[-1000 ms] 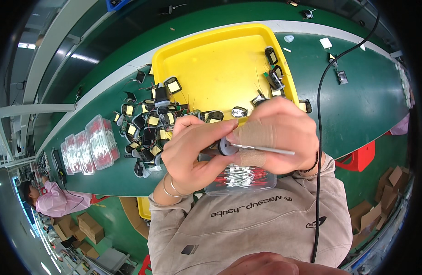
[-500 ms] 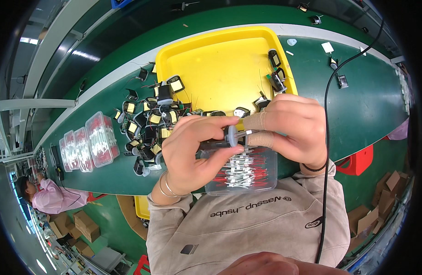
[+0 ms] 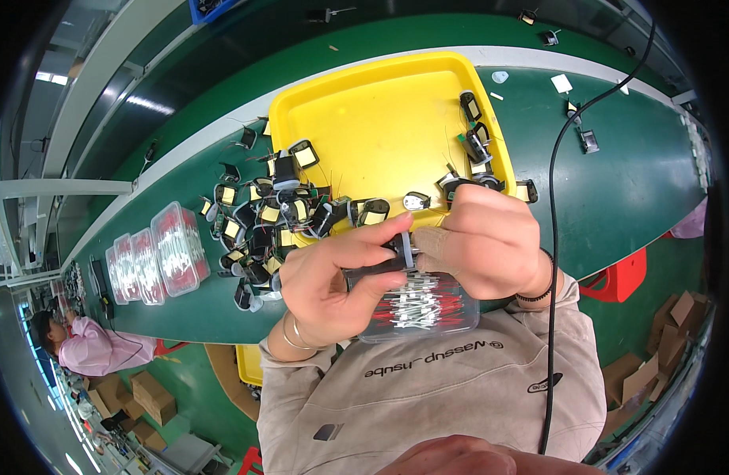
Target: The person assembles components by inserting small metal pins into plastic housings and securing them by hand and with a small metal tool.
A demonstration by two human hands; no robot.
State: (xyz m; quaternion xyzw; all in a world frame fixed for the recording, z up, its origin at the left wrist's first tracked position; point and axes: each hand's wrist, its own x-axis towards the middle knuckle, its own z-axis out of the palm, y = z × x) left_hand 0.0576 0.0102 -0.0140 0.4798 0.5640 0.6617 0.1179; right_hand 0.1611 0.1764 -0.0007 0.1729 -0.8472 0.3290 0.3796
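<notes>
My left hand point(image 3: 333, 281) is closed round a small black housing with a grey rim point(image 3: 406, 250), holding it on its side between thumb and fingers. My right hand point(image 3: 491, 241), beige tape on its fingers, pinches right against the rimmed face. Most of what it grips there is hidden; a bit of thin lead shows between the fingertips and the rim. Below both hands sits a clear plastic box point(image 3: 458, 323) of red and white wire leads point(image 3: 416, 301). Beyond them, a small round white-faced part point(image 3: 416, 201) lies at the tray's near edge.
A yellow tray point(image 3: 364, 111) holds black parts along its right side. Many similar parts point(image 3: 261, 210) are heaped at its left. Several clear boxes of leads point(image 3: 174, 245) stand farther left. A black cable point(image 3: 553, 198) hangs on the right. Another person point(image 3: 99, 344) sits far left.
My right hand has moved left and closer to the housing's rimmed face; the lead showing between them earlier is now mostly hidden. A black part now shows past the tray's right edge.
</notes>
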